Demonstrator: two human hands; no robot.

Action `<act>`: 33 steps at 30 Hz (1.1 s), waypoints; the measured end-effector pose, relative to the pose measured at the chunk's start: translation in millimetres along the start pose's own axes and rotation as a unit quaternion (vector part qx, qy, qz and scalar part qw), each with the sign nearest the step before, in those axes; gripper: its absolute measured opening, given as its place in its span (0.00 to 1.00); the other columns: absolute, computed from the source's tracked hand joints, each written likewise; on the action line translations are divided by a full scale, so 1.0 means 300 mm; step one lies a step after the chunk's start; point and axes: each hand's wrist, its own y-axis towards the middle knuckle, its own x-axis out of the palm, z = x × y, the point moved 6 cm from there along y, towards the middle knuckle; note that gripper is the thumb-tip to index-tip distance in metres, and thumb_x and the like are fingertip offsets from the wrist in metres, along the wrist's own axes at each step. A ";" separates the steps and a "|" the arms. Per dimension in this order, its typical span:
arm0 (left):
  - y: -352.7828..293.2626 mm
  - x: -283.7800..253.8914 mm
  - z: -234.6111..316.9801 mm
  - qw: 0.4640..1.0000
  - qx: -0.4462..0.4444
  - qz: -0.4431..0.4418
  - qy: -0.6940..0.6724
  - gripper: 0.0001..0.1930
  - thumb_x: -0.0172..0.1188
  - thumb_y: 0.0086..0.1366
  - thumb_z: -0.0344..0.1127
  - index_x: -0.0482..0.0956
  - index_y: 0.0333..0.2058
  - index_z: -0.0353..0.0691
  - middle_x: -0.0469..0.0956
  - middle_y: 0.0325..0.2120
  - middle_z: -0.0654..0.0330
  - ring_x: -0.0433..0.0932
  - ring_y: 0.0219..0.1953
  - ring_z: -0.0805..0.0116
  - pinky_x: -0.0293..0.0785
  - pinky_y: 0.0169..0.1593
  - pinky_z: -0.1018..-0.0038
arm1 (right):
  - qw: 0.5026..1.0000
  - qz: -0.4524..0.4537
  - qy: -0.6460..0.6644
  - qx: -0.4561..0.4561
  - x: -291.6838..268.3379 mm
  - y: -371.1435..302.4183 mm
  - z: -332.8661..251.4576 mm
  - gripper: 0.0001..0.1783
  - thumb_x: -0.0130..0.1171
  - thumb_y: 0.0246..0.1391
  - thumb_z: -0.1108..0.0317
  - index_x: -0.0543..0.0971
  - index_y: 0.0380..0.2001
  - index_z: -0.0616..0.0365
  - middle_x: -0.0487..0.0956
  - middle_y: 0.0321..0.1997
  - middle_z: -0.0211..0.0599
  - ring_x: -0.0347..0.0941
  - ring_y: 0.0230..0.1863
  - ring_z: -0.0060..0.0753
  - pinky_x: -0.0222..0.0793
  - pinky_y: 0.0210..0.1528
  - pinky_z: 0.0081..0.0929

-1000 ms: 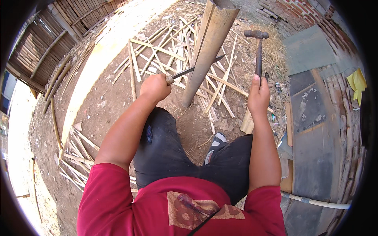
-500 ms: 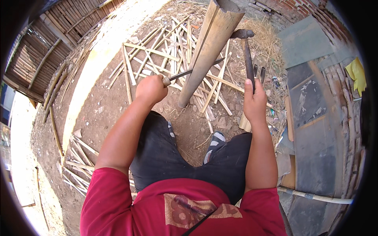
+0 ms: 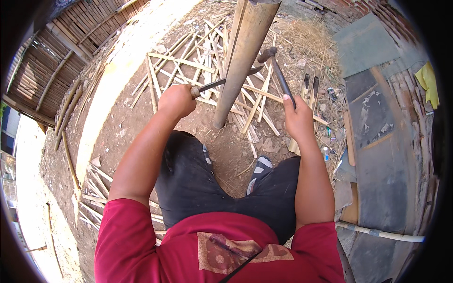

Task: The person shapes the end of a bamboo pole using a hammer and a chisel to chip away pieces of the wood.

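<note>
My left hand (image 3: 178, 100) is closed round the wooden handle of a long-bladed knife (image 3: 211, 85). Its blade crosses a thick bamboo pole (image 3: 244, 49), and the curved tip comes out on the right side. The pole stands on the dirt in front of me, leaning away, with a long split running down from its top. My right hand (image 3: 299, 117) grips a hammer (image 3: 280, 75) by its dark handle. The hammer's head is to the right of the pole, just above the blade's tip, seemingly apart from it.
Split bamboo strips (image 3: 181, 62) lie in a loose heap behind the pole. More strips (image 3: 96, 188) lie at the lower left. Dark panels (image 3: 373, 118) and a yellow cloth (image 3: 427, 87) line the right side. A woven bamboo fence (image 3: 42, 70) stands at the far left.
The hammer has come down and left, from beside the upper pole to near the blade's tip. The pole's top has shifted left, and the knife has moved slightly left and up.
</note>
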 end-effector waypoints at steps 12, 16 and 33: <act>0.002 -0.006 -0.078 1.000 -0.002 -0.010 0.029 0.13 0.62 0.59 0.38 0.85 0.41 0.43 0.86 0.37 0.47 0.85 0.43 0.47 0.81 0.50 0.55 | 0.997 -0.021 0.075 0.001 -0.014 -0.012 -0.013 0.28 0.51 0.72 0.44 0.76 0.37 0.63 0.76 0.22 0.46 0.73 0.24 0.45 0.68 0.32 0.40; -0.002 0.009 -0.089 0.999 -0.001 -0.023 0.037 0.13 0.61 0.60 0.39 0.85 0.41 0.43 0.86 0.37 0.47 0.85 0.43 0.47 0.80 0.50 0.54 | 0.994 0.000 0.104 -0.025 -0.008 -0.041 -0.075 0.26 0.51 0.72 0.46 0.76 0.37 0.63 0.77 0.23 0.49 0.74 0.25 0.50 0.68 0.32 0.43; -0.008 -0.030 -0.091 0.998 -0.011 -0.029 0.051 0.12 0.61 0.61 0.37 0.86 0.41 0.41 0.86 0.37 0.46 0.85 0.43 0.47 0.81 0.50 0.55 | 0.995 -0.029 0.095 0.001 0.014 -0.028 -0.031 0.25 0.51 0.73 0.48 0.77 0.36 0.62 0.75 0.22 0.44 0.73 0.24 0.41 0.69 0.32 0.40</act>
